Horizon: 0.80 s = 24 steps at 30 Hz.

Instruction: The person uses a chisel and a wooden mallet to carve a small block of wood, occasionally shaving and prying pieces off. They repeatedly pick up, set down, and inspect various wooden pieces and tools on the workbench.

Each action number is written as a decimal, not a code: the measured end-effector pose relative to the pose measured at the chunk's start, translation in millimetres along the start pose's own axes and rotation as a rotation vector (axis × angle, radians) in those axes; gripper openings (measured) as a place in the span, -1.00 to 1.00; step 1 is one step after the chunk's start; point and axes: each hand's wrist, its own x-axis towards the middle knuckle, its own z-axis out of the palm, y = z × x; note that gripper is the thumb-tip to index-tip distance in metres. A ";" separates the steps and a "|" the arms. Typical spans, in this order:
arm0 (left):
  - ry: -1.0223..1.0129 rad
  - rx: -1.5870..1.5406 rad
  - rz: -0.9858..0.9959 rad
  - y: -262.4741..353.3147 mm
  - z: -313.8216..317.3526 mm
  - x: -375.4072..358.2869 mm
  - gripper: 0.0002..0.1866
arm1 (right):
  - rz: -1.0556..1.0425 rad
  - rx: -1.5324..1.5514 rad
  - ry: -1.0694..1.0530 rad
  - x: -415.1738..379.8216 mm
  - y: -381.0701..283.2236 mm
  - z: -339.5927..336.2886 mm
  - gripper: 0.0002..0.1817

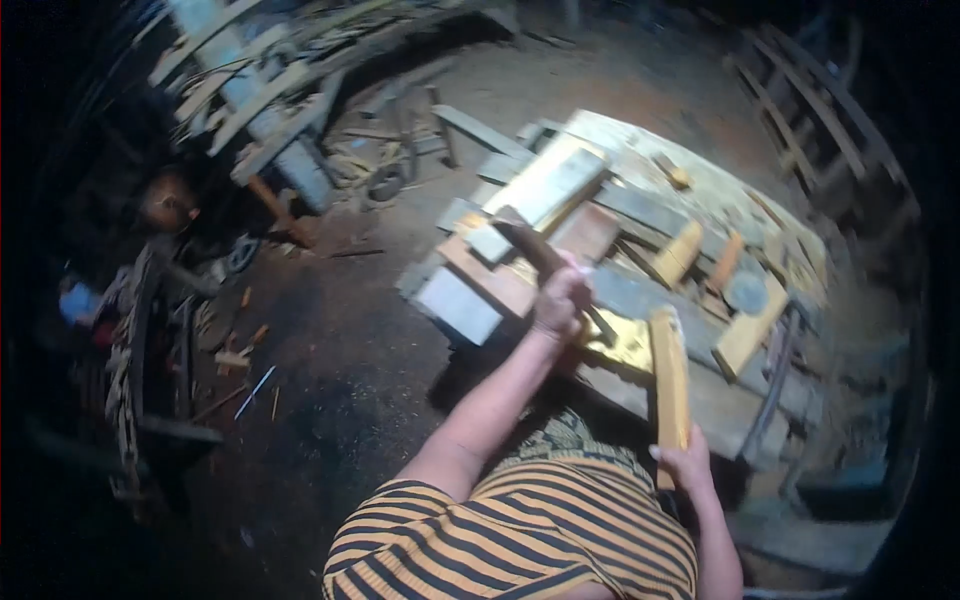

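My left hand [562,302] is closed around a dark brown, elongated tool [527,240], whose broad end points up and to the left over the workbench; its exact kind I cannot make out. A thin dark part sticks out below the fist. Lower right, my right hand [685,463] grips the near end of a yellowish wooden bar [670,370], thumb on its left side. That bar stands roughly lengthwise away from my body, its far end by a bright yellow wooden block [622,348] on the bench.
The workbench [640,128] carries planks, a loose wooden wedge [680,254], a yellow block [750,328], a round grey object [745,291] and a curved dark bar [775,385]. Stacked timber [300,80] lies at upper left. Wood scraps [235,357] litter the dark floor.
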 end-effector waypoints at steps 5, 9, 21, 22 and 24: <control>-0.118 0.058 0.032 5.6 3.8 -4.8 -0.80 | -0.017 -0.050 -0.024 5.3 9.1 -2.6 -0.42; -0.172 0.061 0.030 9.4 7.6 -5.5 -0.79 | -0.011 -0.028 -0.041 0.9 -0.8 1.2 -0.48; -0.234 0.137 0.004 12.0 13.0 -4.9 -0.80 | -0.074 -0.082 -0.024 7.9 13.4 -7.1 -0.44; -0.234 0.153 0.003 12.3 13.6 -4.1 -0.80 | -0.078 -0.082 -0.021 7.5 10.9 -6.0 -0.44; -0.252 0.160 -0.006 11.2 11.4 -0.9 -0.80 | -0.050 -0.105 -0.017 5.0 5.2 -4.5 -0.43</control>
